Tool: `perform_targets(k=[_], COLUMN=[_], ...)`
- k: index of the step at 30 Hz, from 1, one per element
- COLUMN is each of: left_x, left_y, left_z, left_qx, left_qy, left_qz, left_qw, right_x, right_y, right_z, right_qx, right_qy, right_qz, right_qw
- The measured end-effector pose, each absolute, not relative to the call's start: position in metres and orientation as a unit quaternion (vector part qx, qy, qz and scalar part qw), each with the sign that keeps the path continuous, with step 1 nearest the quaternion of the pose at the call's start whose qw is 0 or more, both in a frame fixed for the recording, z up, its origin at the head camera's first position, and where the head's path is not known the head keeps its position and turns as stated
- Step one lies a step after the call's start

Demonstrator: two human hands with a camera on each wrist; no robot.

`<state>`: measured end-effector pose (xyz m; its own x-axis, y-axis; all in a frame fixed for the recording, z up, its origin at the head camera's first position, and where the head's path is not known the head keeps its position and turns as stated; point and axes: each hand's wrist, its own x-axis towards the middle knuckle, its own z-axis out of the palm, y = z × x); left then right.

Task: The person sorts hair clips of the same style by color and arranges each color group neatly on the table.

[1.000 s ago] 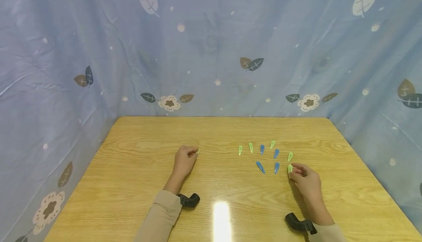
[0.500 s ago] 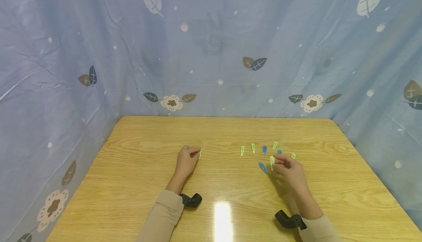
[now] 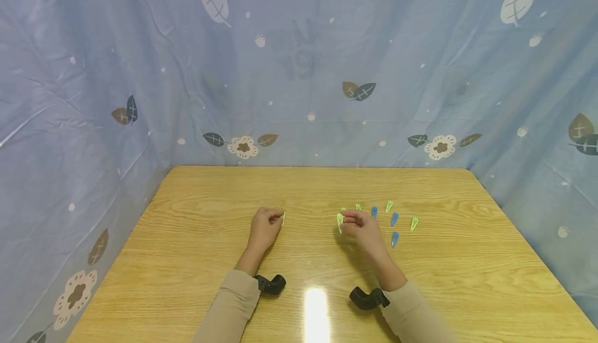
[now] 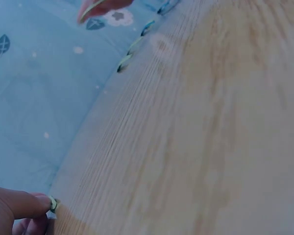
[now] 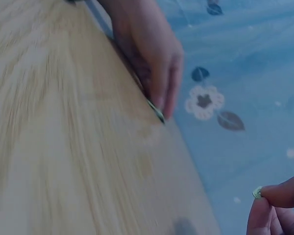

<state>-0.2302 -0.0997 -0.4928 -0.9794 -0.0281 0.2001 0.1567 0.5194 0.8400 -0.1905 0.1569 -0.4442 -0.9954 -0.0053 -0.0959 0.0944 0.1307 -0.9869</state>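
Note:
In the head view my left hand (image 3: 263, 231) is low over the table's left half, pinching a light green snap hair clip (image 3: 283, 219) at its fingertips. My right hand (image 3: 367, 233) pinches another green hair clip (image 3: 340, 223) between thumb and fingers, raised above the table. In the right wrist view, thumb and finger hold this clip (image 5: 257, 192) by one end. Around the right hand lie green clips (image 3: 414, 223) and blue clips (image 3: 394, 219). The hand partly covers one green clip (image 3: 343, 210) behind it and hides a blue one.
The wooden table (image 3: 210, 187) is enclosed by a blue patterned curtain (image 3: 299, 73) at the back and both sides. A black wrist mount (image 3: 271, 284) sits on the left forearm, a similar mount (image 3: 368, 299) on the right. Light glares on the table near the front.
My right hand has carried its green hair clip leftward from the right end of the clips, passing over the blue ones. The left hand stays nearly still with its clip.

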Motion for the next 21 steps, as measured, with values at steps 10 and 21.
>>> perform_targets(k=[10,21], left_x=[-0.232,-0.232], left_y=[-0.099,-0.099], left_z=[-0.495,-0.496], left_qx=[-0.036,-0.027], left_qy=[-0.868,-0.867], left_qz=[-0.486,-0.49], left_qw=[0.1,0.089], right_x=[-0.214,-0.23], right_y=[0.104,0.071], right_z=[-0.466,-0.48], right_qx=[0.016,0.015], right_qy=[0.732,0.734], right_qz=[-0.68,-0.677], right_qw=[0.036,0.046])
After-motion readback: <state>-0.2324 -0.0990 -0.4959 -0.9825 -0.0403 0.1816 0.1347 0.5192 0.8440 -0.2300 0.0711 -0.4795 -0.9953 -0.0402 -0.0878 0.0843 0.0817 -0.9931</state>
